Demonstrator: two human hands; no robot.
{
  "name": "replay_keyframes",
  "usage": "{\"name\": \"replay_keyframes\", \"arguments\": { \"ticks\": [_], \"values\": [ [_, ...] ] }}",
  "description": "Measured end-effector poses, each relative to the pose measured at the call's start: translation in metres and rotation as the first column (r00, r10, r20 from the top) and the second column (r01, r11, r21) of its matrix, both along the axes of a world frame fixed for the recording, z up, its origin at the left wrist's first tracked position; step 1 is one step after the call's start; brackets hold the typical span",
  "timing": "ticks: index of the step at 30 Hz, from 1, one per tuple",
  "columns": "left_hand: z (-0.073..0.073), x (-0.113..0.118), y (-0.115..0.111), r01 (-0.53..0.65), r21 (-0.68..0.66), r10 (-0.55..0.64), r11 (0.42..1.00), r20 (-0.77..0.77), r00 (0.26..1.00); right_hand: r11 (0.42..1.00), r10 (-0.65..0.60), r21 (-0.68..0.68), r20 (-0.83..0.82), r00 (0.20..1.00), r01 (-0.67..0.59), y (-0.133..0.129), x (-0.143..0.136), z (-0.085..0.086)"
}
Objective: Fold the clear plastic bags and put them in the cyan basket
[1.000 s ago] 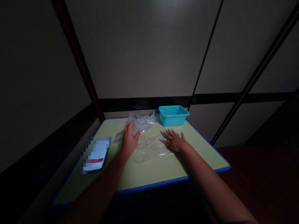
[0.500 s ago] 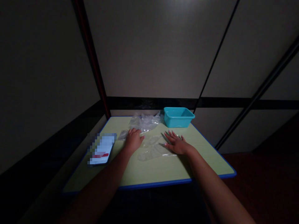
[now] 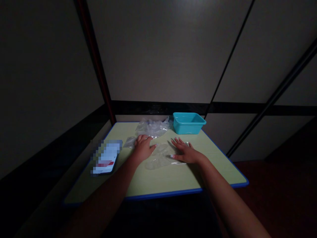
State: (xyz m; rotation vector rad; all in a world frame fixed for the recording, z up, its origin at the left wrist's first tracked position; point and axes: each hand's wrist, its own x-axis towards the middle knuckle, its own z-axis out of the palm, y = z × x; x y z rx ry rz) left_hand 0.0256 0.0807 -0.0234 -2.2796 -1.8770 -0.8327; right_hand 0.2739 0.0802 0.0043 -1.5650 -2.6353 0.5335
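A thin, see-through plastic piece [image 3: 157, 161], glove-like in outline, lies flat on the table between my hands. My right hand [image 3: 186, 153] rests on its right part with the fingers spread, holding nothing. At its left end is my left hand [image 3: 143, 147], palm down with the thumb held out from the fingers; whether it touches the plastic I cannot tell. Just left of those fingers lies a small flat clear packet [image 3: 129, 142], partly covered by the hand. Behind, a crumpled clear plastic bag [image 3: 152, 128] lies near the table's back edge.
A turquoise plastic basin [image 3: 189, 127] stands at the back right of the table. On the left lies a phone [image 3: 107, 158] with a lit, blurred screen. The pale table [image 3: 158, 185] has a blue edge and stands against wall panels.
My left thumb has shifted slightly to the right over the plastic, and my right hand has moved a little left. The whole view has tilted slightly; the other things stay in place.
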Motion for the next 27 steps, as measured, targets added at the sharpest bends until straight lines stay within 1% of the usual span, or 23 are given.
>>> {"name": "replay_keyframes", "arguments": {
  "ticks": [3, 7, 10, 13, 17, 20, 22, 25, 27],
  "values": [
    [0.004, 0.001, -0.004, 0.108, -0.012, -0.107, 0.994, 0.020, 0.994, 0.999, -0.035, 0.011, -0.015, 0.999, 0.035, 0.002, 0.003, -0.001],
    [0.009, 0.005, -0.011, 0.315, -0.009, -0.314, 0.949, 0.029, 0.949, 0.995, -0.098, 0.016, 0.029, 0.995, 0.097, 0.004, 0.009, -0.001],
    [0.011, 0.011, -0.017, 0.403, -0.024, -0.403, 0.915, 0.010, 0.915, 0.993, -0.119, -0.003, 0.088, 0.989, 0.120, 0.004, 0.011, -0.002],
    [0.012, 0.018, -0.021, 0.463, -0.055, -0.464, 0.884, -0.002, 0.886, 0.993, -0.122, 0.004, 0.089, 0.989, 0.122, 0.005, 0.011, -0.003],
    [0.018, 0.022, -0.028, 0.517, -0.085, -0.518, 0.852, 0.005, 0.855, 0.992, -0.105, 0.075, 0.003, 0.994, 0.104, 0.006, 0.012, -0.005],
    [0.024, 0.024, -0.035, 0.574, -0.123, -0.577, 0.810, 0.011, 0.817, 0.983, -0.095, 0.152, -0.076, 0.993, 0.106, 0.006, 0.013, -0.006],
    [0.027, 0.025, -0.040, 0.610, -0.141, -0.614, 0.780, 0.020, 0.789, 0.968, -0.090, 0.216, -0.163, 0.982, 0.125, 0.005, 0.013, -0.004],
    [0.030, 0.027, -0.046, 0.655, -0.147, -0.659, 0.741, 0.029, 0.752, 0.946, -0.018, 0.301, -0.327, 0.945, 0.122, 0.003, 0.013, 0.001],
    [0.030, 0.029, -0.048, 0.677, -0.158, -0.681, 0.719, 0.034, 0.731, 0.938, 0.026, 0.327, -0.391, 0.920, 0.113, 0.003, 0.014, 0.004]
  ]
}}
